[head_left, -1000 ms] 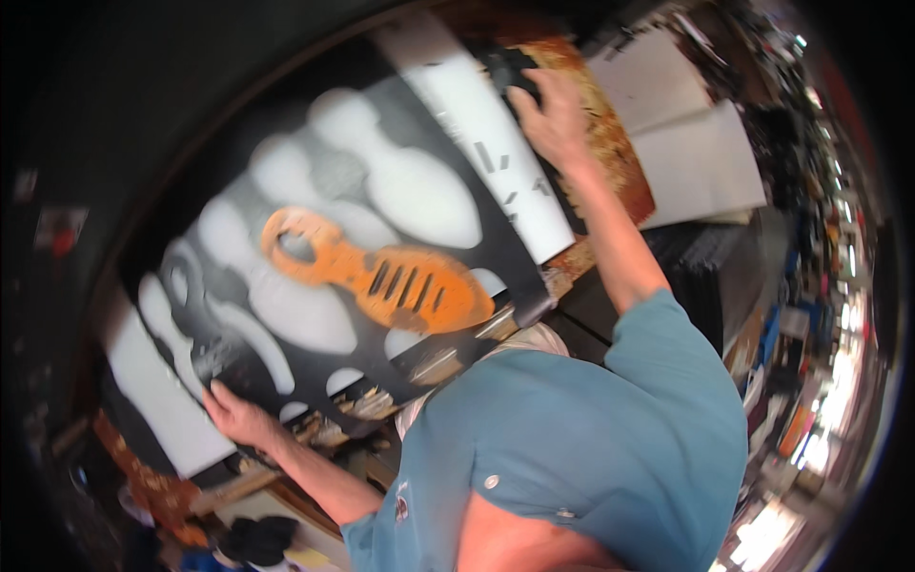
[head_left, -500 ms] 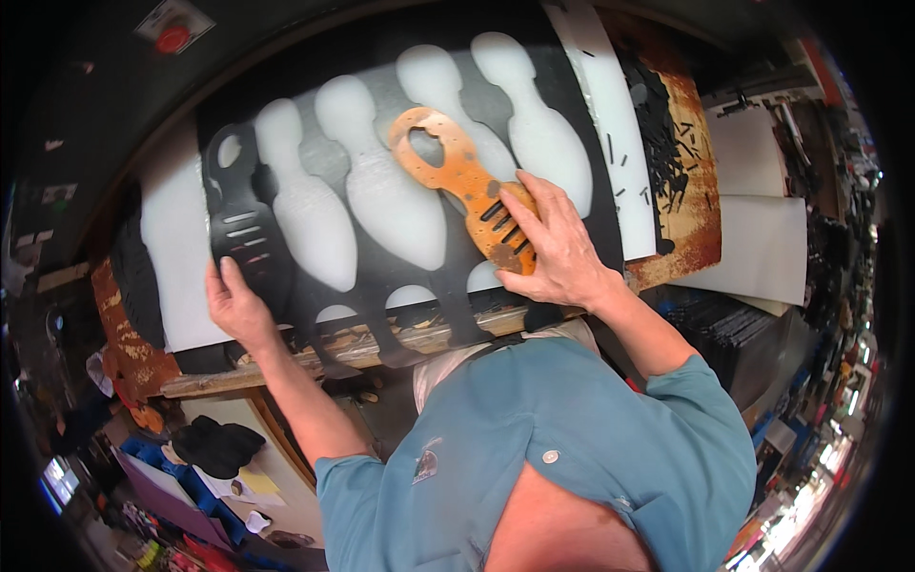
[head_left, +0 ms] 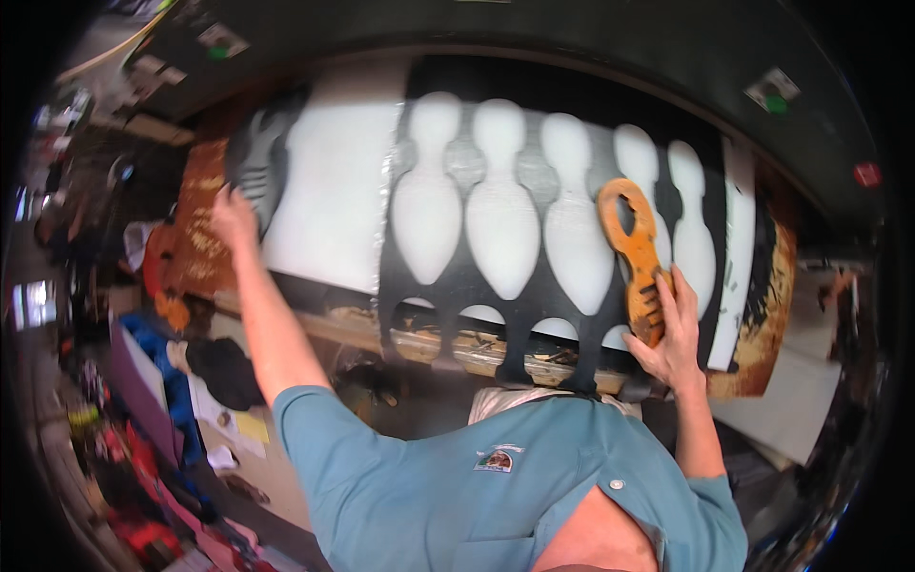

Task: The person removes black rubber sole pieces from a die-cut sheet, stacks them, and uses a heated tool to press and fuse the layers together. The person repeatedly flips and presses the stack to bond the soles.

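Nearest my lens, the blue-green shirt (head_left: 410, 486) fills the bottom of the head view. Past it, the right hand (head_left: 679, 343) pinches the near end of the orange slotted form (head_left: 637, 255) between thumb and fingers, above the fourth opening in the black sheet (head_left: 461, 276); I can't tell whether it rests there or is lifted. With only one end gripped, I judge a loose thumb could let the ring end swing and snag an edge of the cut sheet, dragging the thin strips by the wooden ledge (head_left: 429, 338). As for looks, the form is flat and scuffed, with dark stains, a ring at its far end, a narrow waist and dark slots.

Farther out, beyond the white board (head_left: 334, 181), the left hand (head_left: 236, 221) touches a dark slotted piece (head_left: 263, 176) by the rusty surface (head_left: 202, 214). Blur hides whether those fingers close on it; a slack hold could drop it. Dark housing (head_left: 534, 29) spans the far side.
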`<state>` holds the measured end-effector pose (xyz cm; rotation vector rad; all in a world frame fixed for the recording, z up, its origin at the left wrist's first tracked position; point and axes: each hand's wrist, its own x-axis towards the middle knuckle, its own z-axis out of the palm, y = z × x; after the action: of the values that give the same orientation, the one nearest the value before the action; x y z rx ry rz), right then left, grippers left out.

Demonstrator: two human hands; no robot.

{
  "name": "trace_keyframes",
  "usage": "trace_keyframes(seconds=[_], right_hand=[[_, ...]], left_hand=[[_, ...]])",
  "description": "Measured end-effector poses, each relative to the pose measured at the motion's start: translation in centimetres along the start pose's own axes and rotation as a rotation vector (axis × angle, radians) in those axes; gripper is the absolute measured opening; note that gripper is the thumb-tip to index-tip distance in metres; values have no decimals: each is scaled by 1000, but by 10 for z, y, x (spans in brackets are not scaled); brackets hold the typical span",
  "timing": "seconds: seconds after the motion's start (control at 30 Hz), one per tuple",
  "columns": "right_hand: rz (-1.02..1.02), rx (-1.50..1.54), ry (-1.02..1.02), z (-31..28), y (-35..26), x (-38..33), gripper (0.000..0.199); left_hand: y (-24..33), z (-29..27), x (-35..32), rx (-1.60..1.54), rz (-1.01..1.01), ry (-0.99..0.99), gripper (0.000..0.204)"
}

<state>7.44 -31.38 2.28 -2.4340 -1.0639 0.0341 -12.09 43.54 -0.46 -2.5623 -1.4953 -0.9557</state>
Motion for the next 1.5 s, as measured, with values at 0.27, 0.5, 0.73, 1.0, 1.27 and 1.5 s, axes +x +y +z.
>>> trace_keyframes(seconds=[0.27, 0.5, 0.73, 1.0, 1.27, 1.5], right_hand=[[-18, -1, 83, -1, 8, -2, 93], [122, 463, 76, -31, 25, -6, 92], [315, 1268, 363, -140, 44, -57, 107], [295, 2486, 553, -86, 107, -35, 100], [473, 1676, 590, -113, 135, -50, 88], [-168, 2106, 498, -177, 127, -56, 116]], left_hand=[[81, 11, -33, -200, 146, -75, 54], [270, -21, -215, -780, 496, -515, 44], [317, -32, -264, -467, 640, -401, 41], [313, -23, -262, -444, 646, -368, 38], [313, -24, -260, -419, 656, -346, 36], [314, -24, -259, -414, 622, -361, 35]])
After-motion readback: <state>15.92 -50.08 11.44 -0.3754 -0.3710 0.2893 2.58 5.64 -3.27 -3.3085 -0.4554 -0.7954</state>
